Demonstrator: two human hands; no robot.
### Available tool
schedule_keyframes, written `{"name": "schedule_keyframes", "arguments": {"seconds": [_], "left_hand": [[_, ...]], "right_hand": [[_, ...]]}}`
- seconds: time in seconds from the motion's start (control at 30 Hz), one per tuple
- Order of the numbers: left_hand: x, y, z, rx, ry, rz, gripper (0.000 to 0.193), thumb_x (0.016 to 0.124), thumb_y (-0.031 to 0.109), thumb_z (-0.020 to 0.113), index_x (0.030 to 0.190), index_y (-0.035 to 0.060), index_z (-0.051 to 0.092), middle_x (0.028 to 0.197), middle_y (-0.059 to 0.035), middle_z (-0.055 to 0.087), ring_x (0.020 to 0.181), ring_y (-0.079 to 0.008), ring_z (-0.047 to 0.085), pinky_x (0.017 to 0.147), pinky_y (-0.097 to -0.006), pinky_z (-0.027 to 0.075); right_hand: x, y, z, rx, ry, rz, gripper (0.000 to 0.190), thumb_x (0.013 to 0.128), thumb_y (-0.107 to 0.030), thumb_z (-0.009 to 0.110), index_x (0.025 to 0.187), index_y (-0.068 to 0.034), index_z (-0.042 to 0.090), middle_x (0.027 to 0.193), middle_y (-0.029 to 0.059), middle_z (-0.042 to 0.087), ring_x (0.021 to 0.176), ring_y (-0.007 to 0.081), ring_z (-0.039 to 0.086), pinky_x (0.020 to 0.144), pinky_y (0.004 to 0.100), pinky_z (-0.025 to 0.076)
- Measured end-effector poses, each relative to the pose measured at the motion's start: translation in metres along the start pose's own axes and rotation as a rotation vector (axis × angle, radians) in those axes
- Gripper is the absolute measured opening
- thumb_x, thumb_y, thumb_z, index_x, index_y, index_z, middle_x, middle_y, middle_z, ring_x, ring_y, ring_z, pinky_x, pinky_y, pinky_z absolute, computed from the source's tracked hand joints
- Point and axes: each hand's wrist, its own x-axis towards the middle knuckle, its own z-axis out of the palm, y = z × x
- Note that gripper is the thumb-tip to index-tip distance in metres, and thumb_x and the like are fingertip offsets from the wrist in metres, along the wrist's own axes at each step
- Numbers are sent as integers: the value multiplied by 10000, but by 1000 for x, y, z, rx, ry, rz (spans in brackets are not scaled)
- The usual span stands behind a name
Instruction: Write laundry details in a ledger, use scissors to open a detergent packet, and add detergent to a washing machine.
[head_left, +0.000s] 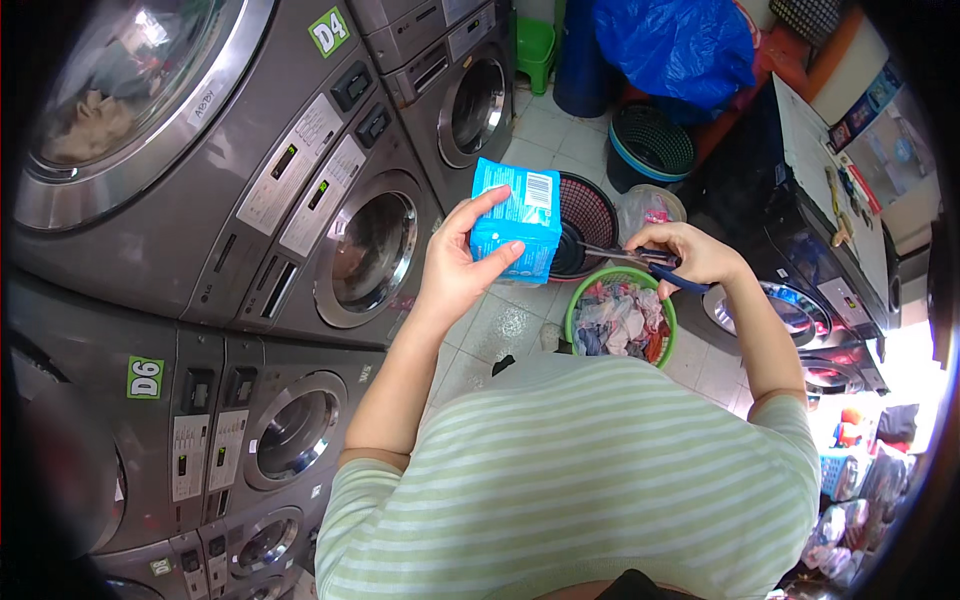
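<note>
My left hand (469, 247) grips a blue printed sachet pack (517, 225), with the thumb and a finger across its face. The pack bears writing and a barcode. In my right hand (686, 251) is a pair of scissors (679, 276) with dark blue handles. Their metal blades point left towards the pack, and I cannot tell whether the tips touch it. Below the scissors stands a green basket (572, 311) filled with clothes (619, 319). A dark basket with a red rim (592, 199) is partly hidden behind the pack.
Stacked grey LG laundry machines (225, 300) line the left side. A front-loading washer (476, 105) stands ahead. Nested dark baskets (652, 142), a blue plastic bag (675, 52) and a green stool (535, 56) sit at the back. Dark machines (817, 225) flank the right.
</note>
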Motion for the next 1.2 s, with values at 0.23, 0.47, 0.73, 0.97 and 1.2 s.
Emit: {"name": "schedule_keyframes", "arguments": {"seconds": [0.23,0.47,0.73,0.97,1.2], "left_hand": [[5,0,10,136,-63,24,582,811,12,779,1355,-14,572,1191,-75,585,1103,-147,582,968,-281,457],[7,-2,13,165,-63,63,583,812,13,777,1357,-6,574,1162,-68,588,1079,-144,583,952,-280,459],[2,1,10,211,-93,49,557,800,28,800,1324,13,612,1147,-64,602,1075,-148,591,942,-289,473],[0,4,11,174,-112,-21,557,804,21,800,1330,35,617,1198,-77,612,1099,-152,599,938,-283,484],[-8,5,23,135,-125,6,572,752,41,823,1296,56,646,1111,-98,654,1007,-179,645,877,-304,516]], "right_hand": [[23,-20,6,-233,-65,-77,796,629,-304,961,1274,2,609,1223,63,630,1078,150,584,949,296,473],[34,-14,9,-87,-70,-39,748,665,-263,940,1271,30,613,1165,69,659,1045,135,609,907,287,494],[41,-14,18,74,-103,-9,625,714,-254,924,1204,24,654,828,-17,652,687,49,565,644,218,480],[47,-16,27,9,-143,38,609,709,-300,920,1160,12,654,830,-20,635,734,44,572,636,224,455],[51,-22,37,-49,-117,10,495,733,-351,906,1012,-21,664,649,-22,593,582,48,522,507,248,370]]}}
